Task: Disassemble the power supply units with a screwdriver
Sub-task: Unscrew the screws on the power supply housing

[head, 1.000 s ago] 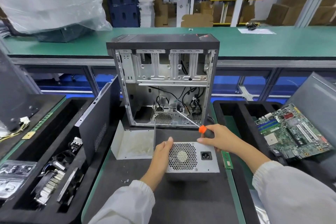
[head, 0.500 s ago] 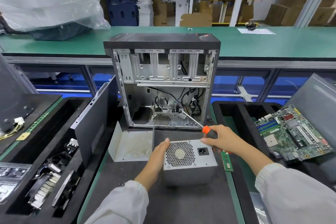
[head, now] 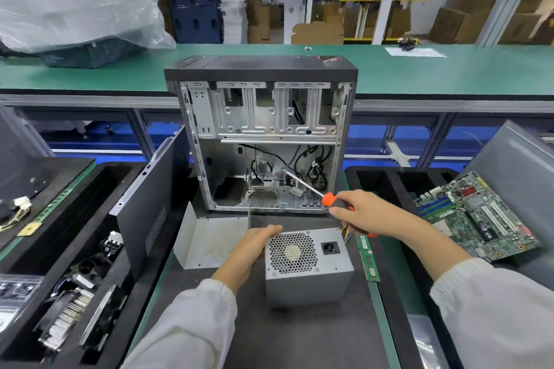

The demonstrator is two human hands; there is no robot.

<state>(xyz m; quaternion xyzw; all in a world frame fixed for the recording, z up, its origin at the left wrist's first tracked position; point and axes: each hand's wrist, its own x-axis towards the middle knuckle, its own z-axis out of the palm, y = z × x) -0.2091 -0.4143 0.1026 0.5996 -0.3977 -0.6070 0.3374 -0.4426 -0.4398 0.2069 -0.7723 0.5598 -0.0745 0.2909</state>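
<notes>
Two hands are in play, and from where I sit I judge the job only partly along. I see the power supply unit [head: 305,263] already out of the computer case [head: 263,135] and standing on the dark mat [head: 299,335], fan grille facing up toward me, but its own cover looks whole, so opening the unit itself is, I think, what is left.

I have my left hand [head: 248,249] on the unit's left edge, fingers [head: 266,231] curled over the top left corner and gripping it; the metal box sits directly under and to the right of those fingertips, touching them.

I hold the screwdriver [head: 317,192] in my right hand [head: 365,213], fingers wrapped round the orange and black handle. Its shaft runs up and away from those fingers, the tip inside the open case among the black cables [head: 302,159], well apart from the unit. The unit's top right corner lies just below and slightly left of that fist, near its bundle of coloured wires [head: 344,234], but I cannot tell whether they touch.
</notes>
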